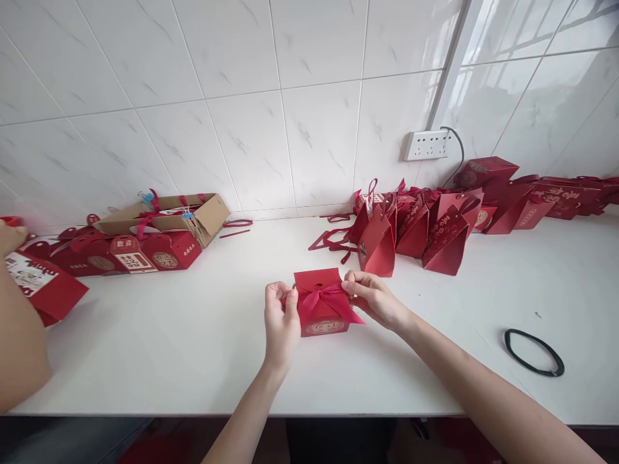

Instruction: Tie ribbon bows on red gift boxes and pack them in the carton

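A small red gift box [325, 327] with a gold round print stands on the white table in front of me. Across its upper front lies a pink-red satin ribbon [323, 301], tied in a bow with one tail hanging to the right. My left hand [282, 316] pinches the ribbon at the left side of the box, thumb against the fingers; the bit in its grip is mostly hidden. At the right upper edge, my right hand [374, 298] has the ribbon's right loop between thumb and fingers.
Several red gift boxes and bags [380, 238] stand at the back right, with loose ribbons [333, 241] beside them. A cardboard box [207, 216] sits behind more red boxes [167, 254] at left. A black band [534, 351] lies right. Another person's arm [19, 341] reaches in at far left.
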Demonstrator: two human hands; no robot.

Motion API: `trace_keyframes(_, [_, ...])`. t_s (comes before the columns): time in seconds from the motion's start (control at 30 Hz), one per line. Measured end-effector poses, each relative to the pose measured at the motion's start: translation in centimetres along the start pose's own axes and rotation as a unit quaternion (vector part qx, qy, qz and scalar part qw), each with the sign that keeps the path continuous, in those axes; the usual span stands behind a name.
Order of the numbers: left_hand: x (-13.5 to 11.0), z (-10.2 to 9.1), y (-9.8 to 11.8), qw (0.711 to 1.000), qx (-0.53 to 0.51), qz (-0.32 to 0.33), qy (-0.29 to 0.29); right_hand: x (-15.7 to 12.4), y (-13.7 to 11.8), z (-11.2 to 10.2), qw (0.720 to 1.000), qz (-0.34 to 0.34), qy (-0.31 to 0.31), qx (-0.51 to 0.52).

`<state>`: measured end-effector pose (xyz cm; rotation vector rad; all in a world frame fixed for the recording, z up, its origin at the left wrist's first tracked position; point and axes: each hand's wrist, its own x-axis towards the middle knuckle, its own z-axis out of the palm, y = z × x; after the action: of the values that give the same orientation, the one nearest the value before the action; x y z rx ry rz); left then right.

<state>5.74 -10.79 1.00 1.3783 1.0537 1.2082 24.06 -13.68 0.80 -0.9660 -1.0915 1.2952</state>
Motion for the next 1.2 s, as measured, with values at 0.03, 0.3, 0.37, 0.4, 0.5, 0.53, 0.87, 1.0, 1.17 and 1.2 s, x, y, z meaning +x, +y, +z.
trace_keyframes(0.03, [0.2,0.0,0.2,1.000,0.004,-0.004,-0.019,0.0,-0.1,-0.3,1.000,0.006,0.006,-0.021])
trace_keyframes(0.3, [1.2,-0.8,1.4,0.988,0.045,-0.048,-0.138,-0.8,-1.4,-1.4,0.946,-0.014,-0.089,-0.312])
trace_keyframes(0.37, [1.3,-1.2,1.5,0.987,0.056,-0.055,-0.142,-1.0,-1.4,-0.9,0.930,-0.021,-0.100,-0.352])
trace_keyframes(0.4, [1.4,-1.4,1.6,0.987,0.055,-0.064,-0.136,-1.0,-1.3,-0.7,0.926,-0.031,-0.095,-0.363])
trace_keyframes(0.5, [1.0,-2.1,1.9,0.987,0.047,-0.101,-0.118,-1.5,-1.1,0.2,0.911,-0.083,-0.068,-0.399])
trace_keyframes(0.53, [0.7,-2.4,2.0,0.986,0.050,-0.108,-0.120,-1.7,-1.0,0.4,0.901,-0.110,-0.057,-0.416])
trace_keyframes(0.87, [-3.8,-5.7,4.4,0.975,0.172,-0.023,-0.135,-7.3,-1.2,2.6,0.801,-0.305,0.025,-0.515])
trace_keyframes(1.0, [-7.3,-4.3,6.0,0.972,0.176,0.151,-0.044,-9.7,-1.5,3.7,0.795,-0.304,0.061,-0.521])
trace_keyframes(1.17, [-11.6,-1.9,6.3,0.818,0.228,0.514,-0.120,-12.4,-2.0,4.8,0.804,-0.316,0.086,-0.497])
trace_keyframes(1.2, [-12.2,-1.5,6.2,0.791,0.236,0.551,-0.120,-12.9,-2.1,5.0,0.804,-0.323,0.088,-0.491])
